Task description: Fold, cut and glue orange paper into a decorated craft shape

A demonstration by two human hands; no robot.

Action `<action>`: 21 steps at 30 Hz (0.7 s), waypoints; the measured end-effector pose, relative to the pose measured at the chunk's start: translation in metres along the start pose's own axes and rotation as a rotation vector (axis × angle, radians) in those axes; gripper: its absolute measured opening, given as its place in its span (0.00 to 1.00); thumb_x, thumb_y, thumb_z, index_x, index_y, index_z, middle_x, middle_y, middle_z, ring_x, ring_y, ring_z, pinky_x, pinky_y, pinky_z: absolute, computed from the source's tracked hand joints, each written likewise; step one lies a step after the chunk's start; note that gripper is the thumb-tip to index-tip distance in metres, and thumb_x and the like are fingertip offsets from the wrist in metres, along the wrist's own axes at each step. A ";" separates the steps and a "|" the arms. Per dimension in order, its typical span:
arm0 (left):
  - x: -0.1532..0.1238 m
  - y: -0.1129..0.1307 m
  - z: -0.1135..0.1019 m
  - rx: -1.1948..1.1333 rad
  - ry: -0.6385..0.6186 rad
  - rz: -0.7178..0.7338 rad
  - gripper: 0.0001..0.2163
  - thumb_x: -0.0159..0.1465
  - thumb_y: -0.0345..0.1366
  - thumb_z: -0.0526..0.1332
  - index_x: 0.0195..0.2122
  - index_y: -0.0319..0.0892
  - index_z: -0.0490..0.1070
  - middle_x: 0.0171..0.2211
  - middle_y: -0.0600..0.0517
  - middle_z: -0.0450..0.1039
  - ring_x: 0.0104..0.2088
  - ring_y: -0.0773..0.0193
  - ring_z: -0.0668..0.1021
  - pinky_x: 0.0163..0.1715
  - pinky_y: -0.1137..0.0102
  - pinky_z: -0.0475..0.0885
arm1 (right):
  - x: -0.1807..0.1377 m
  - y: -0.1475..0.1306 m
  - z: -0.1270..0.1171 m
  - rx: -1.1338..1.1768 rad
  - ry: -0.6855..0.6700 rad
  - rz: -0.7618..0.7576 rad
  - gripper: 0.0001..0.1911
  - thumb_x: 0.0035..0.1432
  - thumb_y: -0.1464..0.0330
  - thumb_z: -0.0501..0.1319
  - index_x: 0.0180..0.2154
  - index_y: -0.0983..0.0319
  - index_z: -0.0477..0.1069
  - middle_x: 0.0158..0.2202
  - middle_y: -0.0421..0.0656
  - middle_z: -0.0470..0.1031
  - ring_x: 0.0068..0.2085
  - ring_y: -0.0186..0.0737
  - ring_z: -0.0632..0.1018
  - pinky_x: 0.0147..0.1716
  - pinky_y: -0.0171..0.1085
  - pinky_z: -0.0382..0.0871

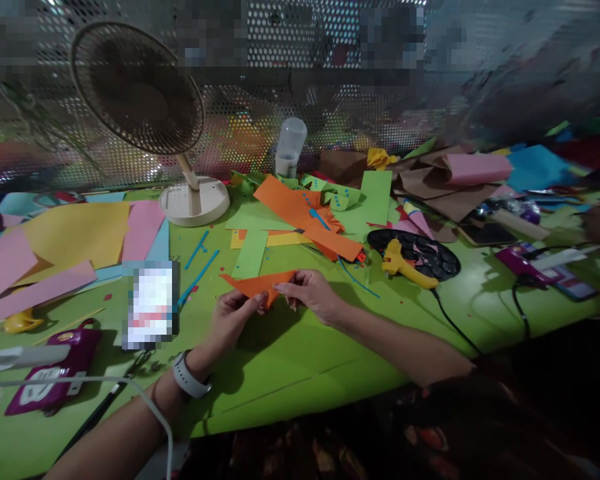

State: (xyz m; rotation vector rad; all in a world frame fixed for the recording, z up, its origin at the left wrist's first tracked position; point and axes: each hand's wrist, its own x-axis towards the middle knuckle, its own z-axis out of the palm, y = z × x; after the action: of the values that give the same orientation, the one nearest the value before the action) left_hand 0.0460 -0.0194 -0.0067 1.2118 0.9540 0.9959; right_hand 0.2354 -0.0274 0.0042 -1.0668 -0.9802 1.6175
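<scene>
A folded piece of orange paper (260, 285) is held between both hands over the green table. My left hand (236, 315), with a white watch at the wrist, pinches its lower left part. At the right end, my right hand (311, 295) grips the same paper between thumb and fingers. Just beyond lie a light green paper strip (251, 254) and larger orange paper pieces (290, 207). Some of the right fingertips are hidden behind the paper.
A fan (195, 200) and a clear bottle (291, 143) stand at the back. A yellow glue gun (405, 263) rests on a black tray (445, 253) at right. Left are a lit phone (151, 303), a purple power strip (63, 367) and coloured paper sheets (80, 233).
</scene>
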 end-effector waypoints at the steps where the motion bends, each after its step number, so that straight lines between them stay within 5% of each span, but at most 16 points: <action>1: 0.000 -0.001 0.000 -0.035 -0.023 -0.020 0.09 0.55 0.41 0.71 0.25 0.40 0.79 0.24 0.51 0.79 0.25 0.66 0.77 0.30 0.73 0.73 | 0.000 0.001 0.001 0.001 -0.004 -0.005 0.17 0.41 0.60 0.74 0.25 0.64 0.73 0.18 0.35 0.71 0.17 0.26 0.68 0.17 0.29 0.63; 9: -0.003 -0.002 0.005 -0.144 -0.125 -0.086 0.09 0.54 0.38 0.72 0.35 0.40 0.81 0.31 0.49 0.82 0.30 0.64 0.81 0.34 0.72 0.76 | -0.007 0.005 0.009 -0.034 0.018 -0.028 0.17 0.42 0.58 0.74 0.23 0.63 0.73 0.17 0.35 0.71 0.16 0.27 0.68 0.16 0.29 0.63; 21: -0.002 -0.002 0.000 -0.181 -0.148 -0.150 0.08 0.53 0.36 0.72 0.32 0.38 0.81 0.29 0.48 0.82 0.29 0.62 0.82 0.33 0.70 0.78 | 0.000 -0.002 -0.004 -0.046 0.113 -0.024 0.16 0.42 0.59 0.74 0.22 0.63 0.73 0.17 0.37 0.72 0.17 0.27 0.68 0.16 0.30 0.64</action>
State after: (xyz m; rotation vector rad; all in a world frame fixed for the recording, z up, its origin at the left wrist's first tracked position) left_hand 0.0459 -0.0214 -0.0083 1.0319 0.8088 0.8423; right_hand 0.2394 -0.0263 0.0045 -1.1606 -0.9555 1.5043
